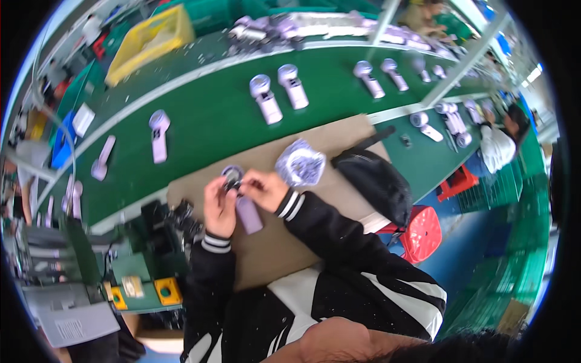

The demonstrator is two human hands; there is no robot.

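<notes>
My left hand [219, 207] and my right hand [265, 190] meet over the brown work mat [272, 254], fingertips pinched together. Between them is a small dark part [232, 184], blurred and too small to name. Directly beneath lies a light purple handheld fan [248, 216], its round head partly hidden by my fingers and its handle pointing toward me. Beyond my right hand stands a clear plastic bag [301, 163] holding many small pale pieces. Farther right rests a black zip pouch [378, 184] with a strap.
Several purple handheld fans, one of them [266, 100], lie along the green conveyor belt [212, 127]. Small black parts [181, 218] sit left of the mat. A yellow bin [151, 42] is at the far left, a red stool [422, 233] at right. Another person [497, 148] sits far right.
</notes>
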